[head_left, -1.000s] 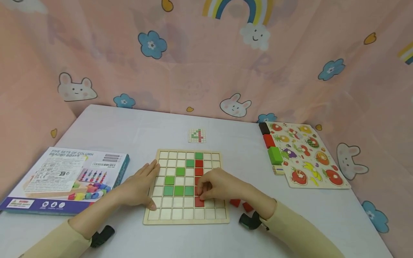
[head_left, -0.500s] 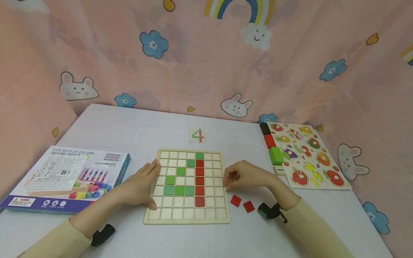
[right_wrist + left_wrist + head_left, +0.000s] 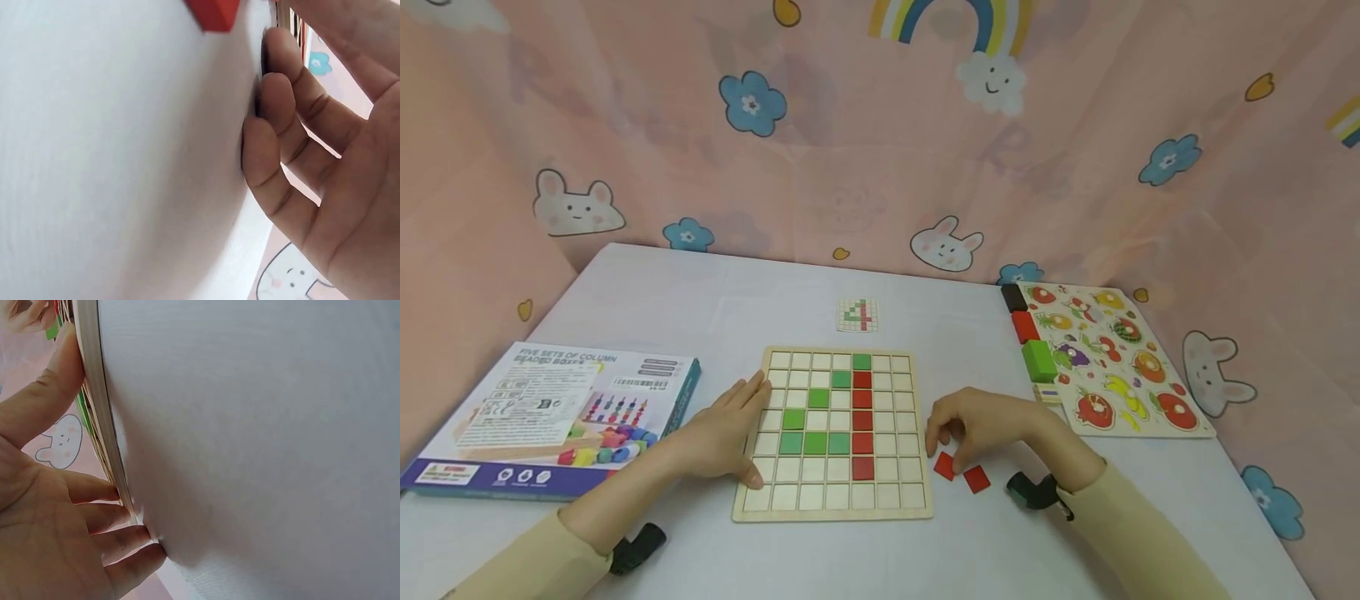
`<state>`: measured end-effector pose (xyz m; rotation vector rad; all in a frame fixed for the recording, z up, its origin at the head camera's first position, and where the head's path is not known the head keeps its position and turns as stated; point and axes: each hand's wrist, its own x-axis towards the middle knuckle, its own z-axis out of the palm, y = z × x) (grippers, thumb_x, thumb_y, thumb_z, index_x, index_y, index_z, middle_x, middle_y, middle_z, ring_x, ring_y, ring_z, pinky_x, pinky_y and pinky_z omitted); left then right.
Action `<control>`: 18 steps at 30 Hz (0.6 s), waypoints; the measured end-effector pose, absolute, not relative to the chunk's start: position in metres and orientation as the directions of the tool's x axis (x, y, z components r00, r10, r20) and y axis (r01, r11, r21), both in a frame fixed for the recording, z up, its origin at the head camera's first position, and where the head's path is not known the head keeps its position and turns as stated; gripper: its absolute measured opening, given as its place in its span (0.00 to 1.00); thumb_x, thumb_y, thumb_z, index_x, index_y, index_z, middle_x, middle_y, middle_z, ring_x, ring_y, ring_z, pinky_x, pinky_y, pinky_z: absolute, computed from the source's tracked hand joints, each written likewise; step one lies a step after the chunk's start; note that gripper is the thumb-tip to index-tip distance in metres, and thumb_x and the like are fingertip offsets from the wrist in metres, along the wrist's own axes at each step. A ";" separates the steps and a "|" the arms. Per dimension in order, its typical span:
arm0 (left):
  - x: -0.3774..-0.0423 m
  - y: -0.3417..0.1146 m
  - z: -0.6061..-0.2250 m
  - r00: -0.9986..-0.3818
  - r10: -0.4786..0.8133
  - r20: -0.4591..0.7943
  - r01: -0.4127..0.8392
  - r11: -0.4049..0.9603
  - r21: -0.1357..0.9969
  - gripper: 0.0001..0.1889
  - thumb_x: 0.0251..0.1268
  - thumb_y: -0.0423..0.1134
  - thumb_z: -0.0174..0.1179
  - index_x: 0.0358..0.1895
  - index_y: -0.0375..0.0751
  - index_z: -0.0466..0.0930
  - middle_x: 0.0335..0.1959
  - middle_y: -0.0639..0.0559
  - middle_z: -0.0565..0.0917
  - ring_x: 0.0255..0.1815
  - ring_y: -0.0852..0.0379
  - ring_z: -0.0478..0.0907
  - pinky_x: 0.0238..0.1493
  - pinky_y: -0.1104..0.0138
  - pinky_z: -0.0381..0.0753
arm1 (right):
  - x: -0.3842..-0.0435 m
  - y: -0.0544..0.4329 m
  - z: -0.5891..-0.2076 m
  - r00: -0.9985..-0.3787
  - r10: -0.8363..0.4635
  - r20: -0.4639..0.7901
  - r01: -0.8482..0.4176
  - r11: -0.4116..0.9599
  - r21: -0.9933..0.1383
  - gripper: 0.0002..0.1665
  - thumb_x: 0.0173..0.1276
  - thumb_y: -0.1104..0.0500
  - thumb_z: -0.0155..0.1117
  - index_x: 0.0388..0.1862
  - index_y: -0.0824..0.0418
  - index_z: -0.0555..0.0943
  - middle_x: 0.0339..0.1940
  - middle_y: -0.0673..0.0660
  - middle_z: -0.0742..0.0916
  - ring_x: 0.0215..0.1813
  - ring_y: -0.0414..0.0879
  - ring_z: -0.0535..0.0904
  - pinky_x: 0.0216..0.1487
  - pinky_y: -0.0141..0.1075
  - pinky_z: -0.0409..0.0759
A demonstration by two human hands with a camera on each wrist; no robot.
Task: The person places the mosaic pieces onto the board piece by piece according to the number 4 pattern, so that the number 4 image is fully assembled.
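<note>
In the head view a wooden grid board (image 3: 798, 497) lies flat, its cells holding a red column and a green slanted line and row of square tiles. My left hand (image 3: 718, 437) rests along the board's left edge, fingers extended; in the left wrist view its thumb (image 3: 59, 369) lies on the rim. Right of the board, my right hand (image 3: 981, 423) is low over the table, fingers bent, with thumb and index at either side of a red tile (image 3: 944, 467). A second red tile (image 3: 977, 479) lies just beside it. In the right wrist view three fingertips (image 3: 259, 150) are at the tabletop.
Behind the board lies a small pattern card (image 3: 857, 316). A flat box (image 3: 557, 417) lies at left. On the right are a fruit picture board (image 3: 1112, 362) and a row of black, red and green blocks (image 3: 1039, 361). A pink printed cloth (image 3: 850, 150) hangs behind.
My right hand has left the red column, moved right off the board, and come down toward the loose red tiles. One more red column tile now shows uncovered. My left hand has stayed put.
</note>
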<state>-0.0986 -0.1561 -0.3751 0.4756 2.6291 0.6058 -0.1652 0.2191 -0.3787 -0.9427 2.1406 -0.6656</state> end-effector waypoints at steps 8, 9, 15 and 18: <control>-0.098 -0.156 -0.374 -0.864 0.400 -0.305 0.220 0.846 0.486 0.68 0.31 0.47 0.81 0.77 0.26 0.47 0.80 0.28 0.43 0.79 0.24 0.41 0.73 0.32 0.54 | -0.164 0.216 -0.380 -0.497 -0.780 -0.381 -0.460 0.609 -0.646 0.13 0.51 0.59 0.80 0.31 0.45 0.85 0.33 0.46 0.83 0.36 0.39 0.75 0.36 0.27 0.77; -0.098 -0.156 -0.375 -0.864 0.402 -0.304 0.221 0.844 0.488 0.68 0.31 0.47 0.81 0.77 0.25 0.47 0.80 0.28 0.43 0.79 0.24 0.41 0.73 0.32 0.53 | -0.164 0.216 -0.379 -0.502 -0.775 -0.384 -0.456 0.615 -0.644 0.13 0.52 0.60 0.79 0.31 0.45 0.85 0.32 0.45 0.83 0.35 0.39 0.75 0.35 0.27 0.76; -0.098 -0.157 -0.376 -0.861 0.414 -0.295 0.237 0.840 0.488 0.69 0.29 0.48 0.80 0.76 0.25 0.46 0.80 0.27 0.43 0.79 0.23 0.41 0.74 0.33 0.52 | -0.163 0.215 -0.375 -0.545 -0.746 -0.382 -0.428 0.640 -0.639 0.11 0.55 0.63 0.75 0.28 0.49 0.82 0.27 0.44 0.83 0.31 0.37 0.76 0.34 0.29 0.78; -0.099 -0.158 -0.377 -0.861 0.415 -0.293 0.239 0.840 0.486 0.69 0.29 0.48 0.80 0.77 0.25 0.46 0.80 0.27 0.43 0.78 0.23 0.41 0.74 0.33 0.53 | -0.164 0.213 -0.371 -0.564 -0.753 -0.338 -0.431 0.618 -0.657 0.11 0.56 0.64 0.74 0.28 0.48 0.82 0.27 0.43 0.84 0.33 0.37 0.77 0.36 0.30 0.80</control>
